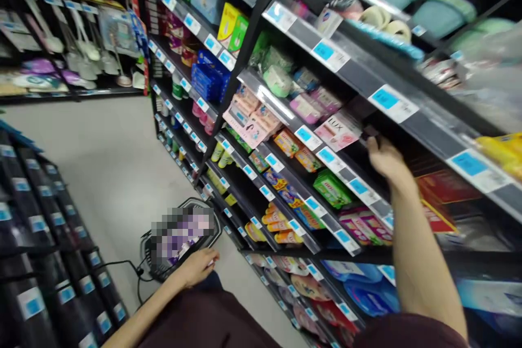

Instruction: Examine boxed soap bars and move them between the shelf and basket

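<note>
My right hand (386, 156) reaches into a dark shelf bay on the right. Its fingers are bent together around something dark that shadow and blur obscure. Just left of it stands a white and pink LUX soap box (339, 129), with wrapped pink soaps (308, 106) farther along the same shelf. Down in front of me, my left hand (199, 267) is closed with curled fingers, and what they hold, if anything, is too small to make out. Beside it, on the floor, is a black shopping basket (218, 225); its purple-toned contents are pixelated.
Toothpaste boxes (332, 189) and other goods fill the tilted shelves at right, behind price-tag rails (393, 103). A low rack (30, 302) runs along the left. Between them lies a pale floor (114, 157). Hanging utensils (85, 46) are at the far end.
</note>
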Action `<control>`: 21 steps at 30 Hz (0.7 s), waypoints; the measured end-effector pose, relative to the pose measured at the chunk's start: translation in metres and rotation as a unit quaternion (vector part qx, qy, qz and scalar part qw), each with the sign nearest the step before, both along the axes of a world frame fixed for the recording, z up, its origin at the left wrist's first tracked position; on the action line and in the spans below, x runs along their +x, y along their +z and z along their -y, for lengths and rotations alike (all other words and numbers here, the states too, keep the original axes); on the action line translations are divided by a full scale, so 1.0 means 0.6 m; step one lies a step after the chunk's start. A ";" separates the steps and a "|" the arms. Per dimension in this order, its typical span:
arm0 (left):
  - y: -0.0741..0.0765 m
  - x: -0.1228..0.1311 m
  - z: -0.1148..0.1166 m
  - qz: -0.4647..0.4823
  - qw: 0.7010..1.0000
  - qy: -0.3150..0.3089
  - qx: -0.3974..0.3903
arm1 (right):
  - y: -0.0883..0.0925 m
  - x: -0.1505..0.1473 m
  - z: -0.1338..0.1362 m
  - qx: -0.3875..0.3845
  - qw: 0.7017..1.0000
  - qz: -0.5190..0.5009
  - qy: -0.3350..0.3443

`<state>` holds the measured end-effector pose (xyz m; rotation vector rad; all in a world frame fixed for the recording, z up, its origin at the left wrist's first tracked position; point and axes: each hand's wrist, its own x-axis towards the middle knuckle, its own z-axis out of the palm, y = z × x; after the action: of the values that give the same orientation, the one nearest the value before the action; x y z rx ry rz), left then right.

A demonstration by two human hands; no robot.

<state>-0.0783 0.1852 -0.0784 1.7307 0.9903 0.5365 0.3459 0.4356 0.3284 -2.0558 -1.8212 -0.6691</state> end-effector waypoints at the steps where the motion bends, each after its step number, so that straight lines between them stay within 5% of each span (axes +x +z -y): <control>1: -0.001 -0.015 0.017 -0.015 1.000 -0.008 -0.002 | -0.002 -0.013 0.036 -0.020 1.000 -0.023 0.008; 5: 0.002 -0.057 0.081 0.007 0.999 0.004 -0.044 | -0.049 -0.138 0.209 0.084 0.985 -0.116 0.093; 7: 0.004 -0.063 0.103 0.085 0.987 0.037 -0.131 | -0.124 -0.233 0.297 0.138 0.957 -0.202 0.157; 9: 0.003 -0.063 0.115 0.198 0.930 0.097 -0.294 | -0.240 -0.339 0.378 0.141 0.917 -0.311 0.208; 12: -0.011 -0.068 0.117 0.369 0.737 0.225 -0.520 | -0.462 -0.489 0.494 -0.037 0.871 -0.428 0.237; 14: -0.028 -0.081 0.114 0.417 0.645 0.303 -0.564 | -0.603 -0.562 0.570 -0.216 0.832 -0.427 0.281; 17: -0.055 -0.108 0.112 0.408 0.611 0.377 -0.564 | -0.754 -0.598 0.663 -0.396 0.758 -0.456 0.246; 21: -0.079 -0.124 0.105 0.427 0.600 0.424 -0.527 | -0.837 -0.536 0.724 -0.491 0.728 -0.476 0.051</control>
<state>-0.1525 0.1220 -0.1258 -0.2346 0.9791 0.9578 0.0240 0.0009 -0.1735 -2.0349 -1.6181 1.4746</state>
